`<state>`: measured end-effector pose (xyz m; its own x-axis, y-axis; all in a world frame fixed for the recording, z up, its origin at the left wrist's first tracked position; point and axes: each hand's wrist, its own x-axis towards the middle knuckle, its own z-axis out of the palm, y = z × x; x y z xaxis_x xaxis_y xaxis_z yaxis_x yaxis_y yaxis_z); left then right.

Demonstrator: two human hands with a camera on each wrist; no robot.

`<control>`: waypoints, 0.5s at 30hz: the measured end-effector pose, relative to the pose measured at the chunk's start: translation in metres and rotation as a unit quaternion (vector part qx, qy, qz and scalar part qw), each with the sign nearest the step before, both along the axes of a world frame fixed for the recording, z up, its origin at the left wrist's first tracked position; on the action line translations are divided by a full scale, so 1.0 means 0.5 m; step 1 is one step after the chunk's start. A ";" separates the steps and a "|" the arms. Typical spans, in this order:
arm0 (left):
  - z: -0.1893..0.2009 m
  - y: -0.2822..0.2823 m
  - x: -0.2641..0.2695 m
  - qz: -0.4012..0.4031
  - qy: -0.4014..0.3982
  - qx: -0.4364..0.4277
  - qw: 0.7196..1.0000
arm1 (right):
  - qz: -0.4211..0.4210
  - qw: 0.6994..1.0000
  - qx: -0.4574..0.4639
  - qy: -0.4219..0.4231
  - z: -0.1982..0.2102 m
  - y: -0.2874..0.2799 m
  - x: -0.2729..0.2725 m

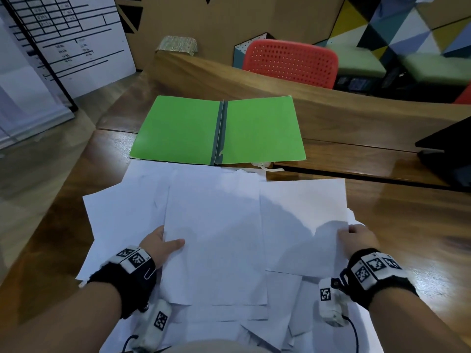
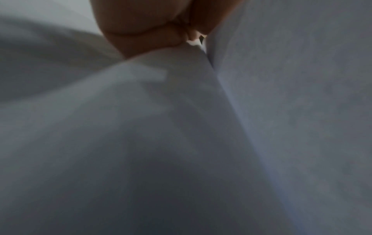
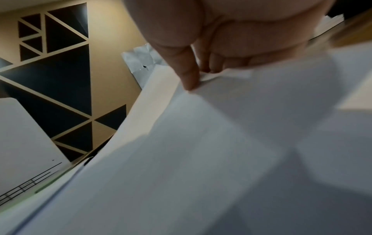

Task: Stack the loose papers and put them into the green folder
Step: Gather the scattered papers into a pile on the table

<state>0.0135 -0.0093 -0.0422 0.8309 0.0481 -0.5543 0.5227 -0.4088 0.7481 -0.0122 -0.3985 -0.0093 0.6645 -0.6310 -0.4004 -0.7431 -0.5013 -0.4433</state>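
Several loose white papers lie spread and overlapping on the wooden desk in front of me. The green folder lies flat and spread wide just beyond them, spine in the middle. My left hand holds the left edge of the top middle sheet, thumb on top and fingers hidden beneath. My right hand grips the right edge of another sheet; in the right wrist view the right hand has its thumb pressed on paper with fingers curled beneath. The left wrist view shows the left hand buried between sheets.
A raised wooden desk divider runs behind the folder. A dark laptop sits at the right edge. A red chair stands beyond the divider. A white cord lies by the folder's near right corner.
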 end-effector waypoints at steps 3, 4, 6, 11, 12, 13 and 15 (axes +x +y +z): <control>-0.004 0.007 -0.001 0.033 0.020 -0.058 0.998 | -0.021 1.000 -0.006 -0.012 0.001 0.005 -0.008; -0.008 0.012 -0.001 0.044 0.024 -0.072 0.996 | 0.005 1.000 0.019 0.009 -0.003 0.013 -0.011; -0.018 0.020 0.000 0.057 0.031 -0.098 0.993 | 0.073 0.986 0.122 0.088 -0.009 0.034 -0.025; -0.022 0.015 -0.003 0.084 0.021 -0.119 0.989 | 0.084 0.980 0.151 0.097 -0.004 0.054 -0.020; -0.023 0.013 -0.003 0.085 0.018 -0.117 0.989 | 0.052 0.991 0.113 0.048 -0.004 0.051 -0.010; -0.023 0.012 -0.003 0.086 0.015 -0.114 0.990 | 0.018 0.995 0.093 0.009 0.003 0.051 0.000; -0.024 0.010 -0.004 0.089 0.008 -0.109 0.990 | -0.028 0.994 0.096 -0.032 0.010 0.055 0.020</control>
<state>0.0112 -0.0042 -0.0540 0.8107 0.0707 -0.5812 0.5849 -0.1394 0.7990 -0.0021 -0.3708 -0.0046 0.6584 -0.5844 -0.4743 -0.7345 -0.3614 -0.5743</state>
